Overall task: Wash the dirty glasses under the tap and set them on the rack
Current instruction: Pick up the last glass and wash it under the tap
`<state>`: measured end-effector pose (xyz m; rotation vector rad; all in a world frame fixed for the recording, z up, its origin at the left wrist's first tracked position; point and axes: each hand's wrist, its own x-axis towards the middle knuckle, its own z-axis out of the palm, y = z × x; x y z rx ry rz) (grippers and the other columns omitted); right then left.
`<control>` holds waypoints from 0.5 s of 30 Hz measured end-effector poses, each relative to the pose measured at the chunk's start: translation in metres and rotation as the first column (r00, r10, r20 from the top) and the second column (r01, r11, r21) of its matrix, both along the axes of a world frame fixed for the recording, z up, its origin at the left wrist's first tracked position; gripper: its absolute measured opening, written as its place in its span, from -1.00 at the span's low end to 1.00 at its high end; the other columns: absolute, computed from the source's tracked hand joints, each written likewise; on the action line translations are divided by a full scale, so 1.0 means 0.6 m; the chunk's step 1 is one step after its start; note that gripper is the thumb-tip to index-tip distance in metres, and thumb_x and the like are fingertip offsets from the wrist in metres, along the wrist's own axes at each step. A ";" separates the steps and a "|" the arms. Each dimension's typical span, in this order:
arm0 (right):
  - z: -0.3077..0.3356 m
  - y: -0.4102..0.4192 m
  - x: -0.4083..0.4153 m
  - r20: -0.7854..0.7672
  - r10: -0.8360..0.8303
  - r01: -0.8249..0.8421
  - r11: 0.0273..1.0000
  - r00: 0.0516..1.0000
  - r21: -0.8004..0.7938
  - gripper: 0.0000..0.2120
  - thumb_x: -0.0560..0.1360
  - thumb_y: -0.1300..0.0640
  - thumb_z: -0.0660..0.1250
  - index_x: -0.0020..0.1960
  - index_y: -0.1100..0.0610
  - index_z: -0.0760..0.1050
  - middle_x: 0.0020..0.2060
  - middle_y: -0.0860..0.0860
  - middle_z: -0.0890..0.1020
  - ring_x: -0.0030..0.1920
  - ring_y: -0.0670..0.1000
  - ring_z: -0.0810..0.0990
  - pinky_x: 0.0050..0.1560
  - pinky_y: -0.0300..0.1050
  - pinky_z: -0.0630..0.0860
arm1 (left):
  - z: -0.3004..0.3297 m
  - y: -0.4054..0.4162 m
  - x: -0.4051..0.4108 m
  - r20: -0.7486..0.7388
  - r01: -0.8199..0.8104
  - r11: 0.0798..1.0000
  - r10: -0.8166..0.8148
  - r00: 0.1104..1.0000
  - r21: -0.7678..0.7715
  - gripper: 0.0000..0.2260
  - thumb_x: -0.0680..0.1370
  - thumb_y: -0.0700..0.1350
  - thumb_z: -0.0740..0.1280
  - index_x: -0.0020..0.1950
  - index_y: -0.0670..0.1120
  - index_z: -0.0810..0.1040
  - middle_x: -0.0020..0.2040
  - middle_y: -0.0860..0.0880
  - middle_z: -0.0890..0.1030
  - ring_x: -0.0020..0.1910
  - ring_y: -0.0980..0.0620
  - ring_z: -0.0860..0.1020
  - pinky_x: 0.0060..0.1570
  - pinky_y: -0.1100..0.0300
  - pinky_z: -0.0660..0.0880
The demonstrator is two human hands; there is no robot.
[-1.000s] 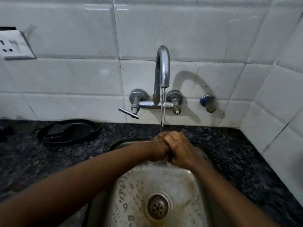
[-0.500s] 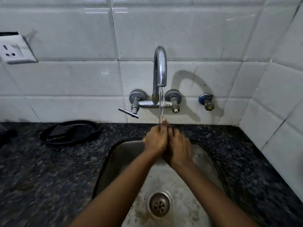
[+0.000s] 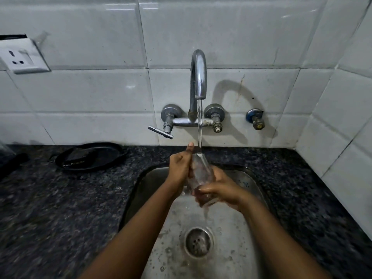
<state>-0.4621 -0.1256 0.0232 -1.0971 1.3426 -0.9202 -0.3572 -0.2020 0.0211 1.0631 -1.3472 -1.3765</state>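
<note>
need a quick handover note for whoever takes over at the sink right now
Left hand: grips the upper part of the glass, thumb pointing up.
Right hand: grips its lower end.
The glass is tilted over the sink, with water from the running tap landing on it.
Done: rinsing is under way on this glass.
Left: finish the rinse, then set it on the rack. No rack or other glasses are in view, so find them first.
</note>
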 end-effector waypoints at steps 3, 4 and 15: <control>0.006 -0.009 0.035 -0.778 -0.227 0.050 0.968 0.586 -0.244 -0.18 0.24 0.11 0.53 0.36 0.13 0.16 0.11 0.08 0.48 0.02 0.09 0.57 -0.12 -0.13 0.56 | 0.017 -0.002 -0.025 0.359 -0.112 0.985 0.153 0.921 -0.133 -0.58 0.56 0.07 0.22 -0.47 -0.05 0.38 -0.48 -0.05 0.43 -0.44 0.00 0.42 -0.32 0.15 0.43; -0.001 -0.010 0.039 -0.788 -0.268 0.060 0.957 0.554 -0.284 -0.13 0.22 0.06 0.54 0.38 0.13 0.14 0.16 0.10 0.47 0.10 0.11 0.54 -0.01 -0.10 0.54 | 0.023 -0.003 -0.029 0.398 -0.142 0.969 0.213 0.892 -0.200 -0.56 0.55 0.06 0.24 -0.51 -0.05 0.35 -0.52 -0.02 0.39 -0.48 0.03 0.37 -0.36 0.18 0.36; -0.007 0.005 0.031 -0.385 -0.264 0.247 0.964 0.884 -0.095 -0.55 0.30 0.13 0.49 0.13 0.15 0.42 -0.09 0.14 0.62 -0.15 0.11 0.63 -0.23 -0.07 0.54 | 0.033 -0.013 -0.039 0.345 -0.093 0.990 0.126 0.930 -0.110 -0.70 0.50 0.02 0.32 -0.42 -0.03 0.49 -0.40 -0.07 0.52 -0.30 -0.09 0.52 -0.17 0.08 0.49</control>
